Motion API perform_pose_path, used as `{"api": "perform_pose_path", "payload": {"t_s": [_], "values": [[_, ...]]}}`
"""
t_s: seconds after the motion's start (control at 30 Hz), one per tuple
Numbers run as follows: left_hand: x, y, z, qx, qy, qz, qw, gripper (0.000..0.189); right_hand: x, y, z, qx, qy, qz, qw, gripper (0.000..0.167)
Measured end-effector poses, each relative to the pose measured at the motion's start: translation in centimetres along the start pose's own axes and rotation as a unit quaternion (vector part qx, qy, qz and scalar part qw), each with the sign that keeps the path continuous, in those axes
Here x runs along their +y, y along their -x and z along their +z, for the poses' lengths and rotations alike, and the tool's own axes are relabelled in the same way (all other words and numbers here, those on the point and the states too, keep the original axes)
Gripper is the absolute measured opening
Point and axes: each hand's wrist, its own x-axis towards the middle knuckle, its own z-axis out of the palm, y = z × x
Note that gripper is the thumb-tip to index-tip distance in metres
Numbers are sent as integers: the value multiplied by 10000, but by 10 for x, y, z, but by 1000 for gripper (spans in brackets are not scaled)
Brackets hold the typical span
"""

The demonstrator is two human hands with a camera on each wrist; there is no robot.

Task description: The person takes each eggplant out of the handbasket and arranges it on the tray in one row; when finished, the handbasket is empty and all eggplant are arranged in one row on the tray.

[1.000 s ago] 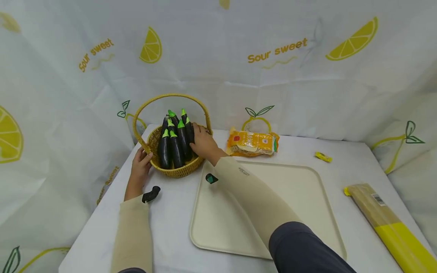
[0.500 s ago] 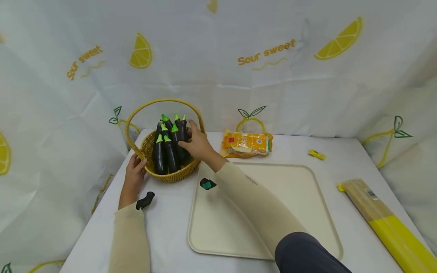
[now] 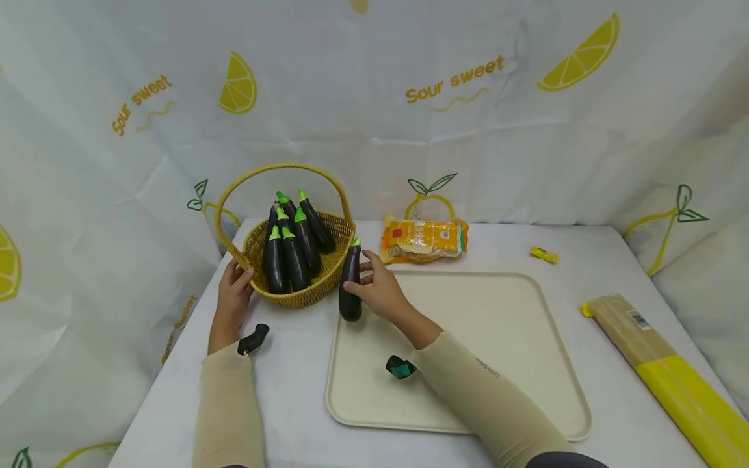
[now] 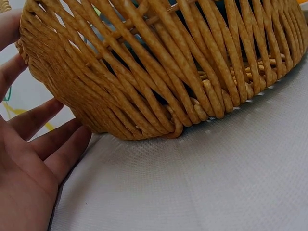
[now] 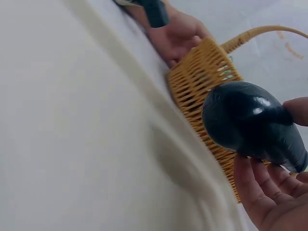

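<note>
The right hand [image 3: 381,289] holds one eggplant [image 3: 350,279] between the thumb and the fingers, with the green stem pointing away from the person and the round end nearer. This eggplant is in the air just beside the basket [image 3: 304,297], over the near corner of the tray [image 3: 456,351]. The left hand [image 3: 234,296] rests at the side of the basket, below the foot of its handle, with fingers rather straight and spread; how strongly they press cannot be told, because the left wrist view cuts off part of the hand. Several other eggplants [image 3: 297,263] lean together inside.

The step in hand seems to be carrying the single eggplant between basket and tray. To do it well, the left hand should keep the basket quiet on the surface [image 3: 292,377], and the right hand should hold the eggplant clear of both rims. The skin looks smooth and shiny, so a soft but sure pinch is probably best. If it is laid down, it should go on its side and be released slowly, since its round body could roll.
</note>
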Motion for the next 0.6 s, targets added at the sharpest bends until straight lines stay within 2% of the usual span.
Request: {"api": "perform_pose_path", "payload": {"t_s": [0.13, 0.3, 0.43, 0.6], "values": [[1, -1, 3, 10, -18, -18, 10000, 54, 19, 11, 5, -78, -79, 181, 9998, 80], [10, 3, 11, -14, -18, -6, 10000, 55, 32, 15, 11, -73, 17, -60, 10000, 78], [14, 8, 15, -5, -70, -19, 10000, 55, 39, 14, 16, -67, 293, -67, 9995, 80], [9, 6, 10, 165, -100, -127, 9997, 54, 41, 12, 19, 4, 909, -18, 9959, 76]]}}
